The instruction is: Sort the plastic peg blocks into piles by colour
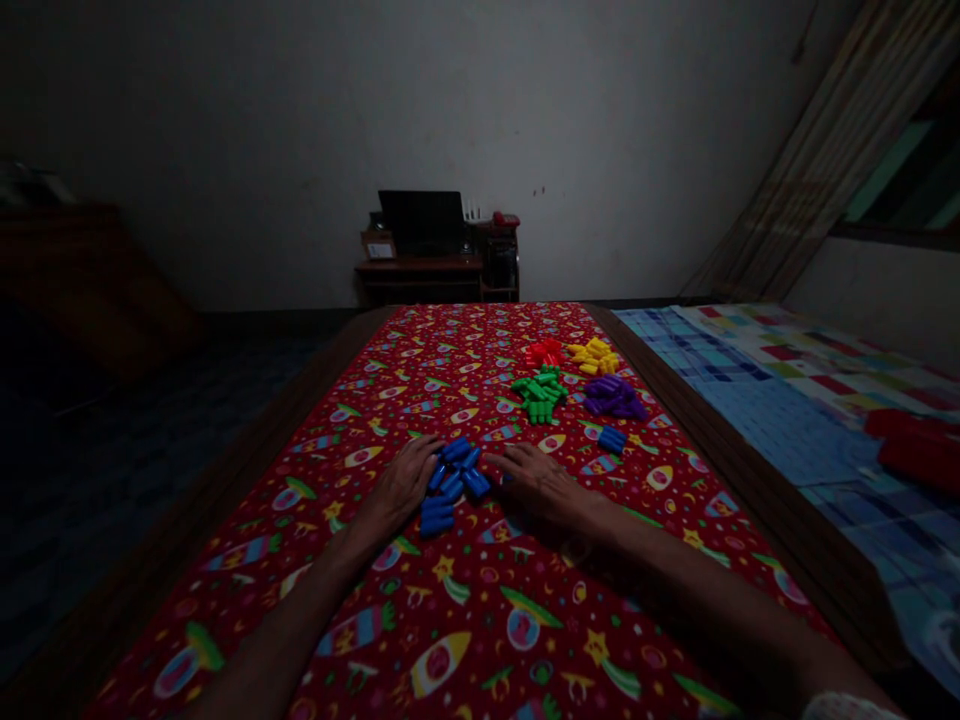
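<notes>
A loose pile of small blue cylinder-shaped pieces (452,488) lies on the red patterned cloth in front of me. My left hand (411,472) rests along the pile's left side, fingers stretched out and touching or almost touching the pieces. On the other side, my right hand (536,474) reaches in from the right with its fingers pointing at the pile. A bit of blue shows beneath these fingers, but no grip on it is visible. Further right, a few more blue pieces (612,439) lie side by side, apart from the pile.
Beyond my right hand are groups of green pieces (540,394), purple pieces (615,397), red pieces (545,353) and yellow pieces (595,356). The red cloth (450,640) covers a long table with brown edges. A desk with a monitor (422,222) stands against the wall.
</notes>
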Available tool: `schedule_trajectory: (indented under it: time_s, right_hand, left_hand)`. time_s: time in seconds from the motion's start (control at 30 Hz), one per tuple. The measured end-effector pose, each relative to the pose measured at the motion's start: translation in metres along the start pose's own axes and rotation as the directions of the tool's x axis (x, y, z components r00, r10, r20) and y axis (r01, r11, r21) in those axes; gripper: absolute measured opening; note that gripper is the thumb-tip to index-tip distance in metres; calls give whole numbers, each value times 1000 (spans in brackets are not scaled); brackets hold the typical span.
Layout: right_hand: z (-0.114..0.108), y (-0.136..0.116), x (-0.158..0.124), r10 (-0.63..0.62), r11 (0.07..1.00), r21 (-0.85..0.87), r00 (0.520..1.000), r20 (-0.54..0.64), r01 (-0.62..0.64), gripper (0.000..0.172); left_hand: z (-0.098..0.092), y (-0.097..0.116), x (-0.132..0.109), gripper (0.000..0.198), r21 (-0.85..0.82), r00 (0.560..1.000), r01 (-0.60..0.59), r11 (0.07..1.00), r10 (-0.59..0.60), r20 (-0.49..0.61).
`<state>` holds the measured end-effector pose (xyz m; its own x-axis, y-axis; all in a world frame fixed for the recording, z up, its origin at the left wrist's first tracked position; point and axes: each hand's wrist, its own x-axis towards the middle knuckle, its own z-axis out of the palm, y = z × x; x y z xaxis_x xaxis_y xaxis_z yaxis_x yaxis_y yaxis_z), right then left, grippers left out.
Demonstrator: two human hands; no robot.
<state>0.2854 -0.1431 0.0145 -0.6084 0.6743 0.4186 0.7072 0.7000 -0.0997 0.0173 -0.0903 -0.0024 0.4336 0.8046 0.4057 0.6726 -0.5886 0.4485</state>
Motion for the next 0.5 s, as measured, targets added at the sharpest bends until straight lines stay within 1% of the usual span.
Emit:
schedule_trajectory:
  time_s: [0.1,0.17,0.23,0.3,0.4,0.5]
  right_hand:
    - [-17,28,-26,95,993,-56,992,-85,-100,30]
    - [-29,47,-46,178,975,-116,978,-107,-190,24]
    - [-40,62,-62,254,950,-165,964,-84,-265,20]
    - [-48,70,-72,298,937,-177,953,-46,-302,18]
    - [-54,65,-69,301,944,-124,952,-61,-306,20]
    - [-48,41,-43,230,973,-6,968,-99,-232,23]
  left_hand:
    - [0,-1,1,46,3,1000,4,1000,-4,3]
    - [1,-2,2,47,6,1000,2,1000,-2,3]
    - [3,-4,2,47,6,1000,2,1000,-2,3]
    - [3,-5,1,47,1,1000,7,1000,-7,2]
    - [3,-5,0,47,-9,1000,16,1000,-16,5]
    - [2,-3,-1,46,-13,1000,6,1000,-6,15]
